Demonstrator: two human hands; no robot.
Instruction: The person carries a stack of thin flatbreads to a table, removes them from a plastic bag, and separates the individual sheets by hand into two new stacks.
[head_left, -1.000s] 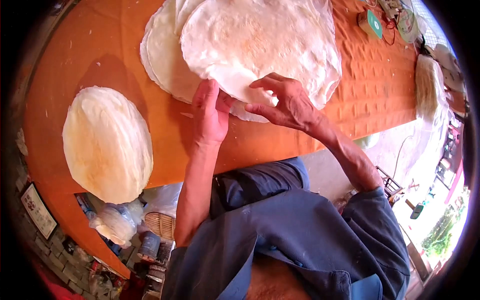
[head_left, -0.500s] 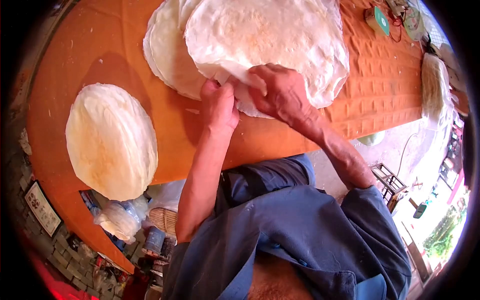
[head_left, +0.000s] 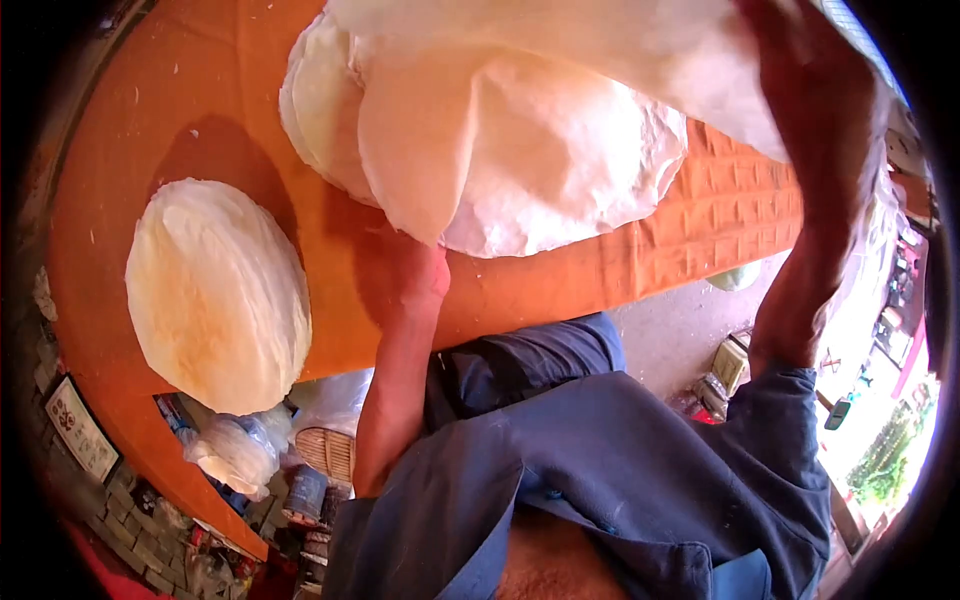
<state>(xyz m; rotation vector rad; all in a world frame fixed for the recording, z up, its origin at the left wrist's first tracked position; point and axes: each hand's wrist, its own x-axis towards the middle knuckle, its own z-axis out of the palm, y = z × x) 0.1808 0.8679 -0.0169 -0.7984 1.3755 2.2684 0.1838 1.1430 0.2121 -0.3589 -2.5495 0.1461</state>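
A thin round flatbread sheet [head_left: 580, 55] is lifted off a stack of similar sheets [head_left: 560, 215] and stretches across the top of the head view. My right hand [head_left: 800, 45] is raised at the top right with the lifted sheet hanging from it; its fingertips are mostly hidden. Down by the stack's near edge is my left hand [head_left: 425, 268], its fingers covered by the drooping lower part of the sheet. More sheets [head_left: 315, 115] show at the stack's left side.
An orange cloth [head_left: 520, 285] covers the table. A separate pile of thin sheets [head_left: 215, 300] lies at the table's left. Below are a plastic bag [head_left: 240, 450] and a wicker basket [head_left: 325, 452]. Clear plastic wrapping [head_left: 875, 260] hangs at the right.
My right hand has swung up and to the right, peeling the top sheet off the stack. My left hand has moved slightly down toward me and is now partly covered.
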